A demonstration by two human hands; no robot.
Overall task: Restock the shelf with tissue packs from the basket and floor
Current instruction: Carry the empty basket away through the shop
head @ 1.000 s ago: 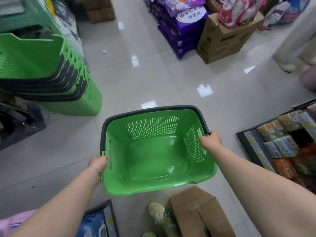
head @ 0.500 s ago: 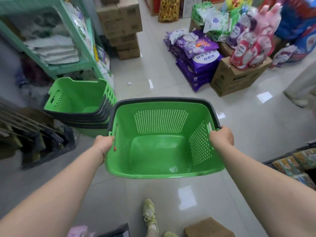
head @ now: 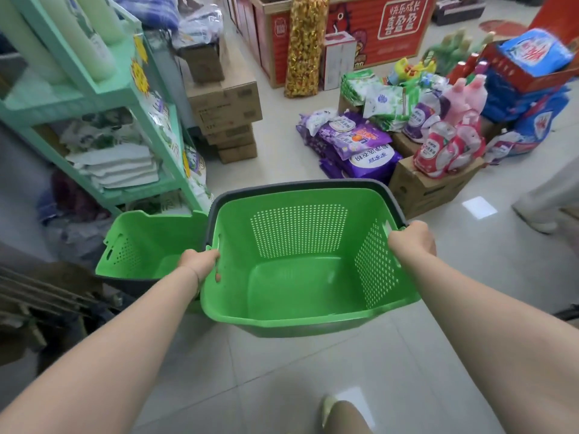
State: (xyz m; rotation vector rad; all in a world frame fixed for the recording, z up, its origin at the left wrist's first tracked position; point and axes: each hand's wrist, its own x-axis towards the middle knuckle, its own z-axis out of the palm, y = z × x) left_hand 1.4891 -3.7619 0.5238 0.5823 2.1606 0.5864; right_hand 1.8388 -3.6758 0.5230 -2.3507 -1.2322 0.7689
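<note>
A mint-green shelf [head: 94, 89] stands at the left, with folded white packs [head: 116, 166] stacked on its lower level. Below it, at the floor's left edge, sits a stack of green baskets [head: 141, 245], its mouth upward, just beside the held basket and partly hidden behind the left wrist. Further back a pile of cardboard boxes [head: 228, 120] rises against the shelf's end.

The left hand [head: 199, 263] grips the basket [head: 297, 277] at its left rim, fingers [head: 217, 277] curled round the edge, one tip showing through the side slot. The basket hangs above the tiled floor [head: 313, 371] in front of the person, mouth upward. Its long axis seems to run left to right, from hand to hand. A dark grey handle [head: 300, 184] lies folded along the far rim. The right hand [head: 410, 242] clamps the right rim by its slot, fingers wrapped over the edge and hidden outside.

Beyond the far rim lie purple bags [head: 360, 151], then a carton [head: 429, 189] bearing pink bottles [head: 448, 142], close to the basket's far right corner. Behind them stands a red display box [head: 391, 26], and blue bags [head: 532, 51] are piled toward the right. Another person's leg [head: 545, 195] stands at the floor's right edge.
</note>
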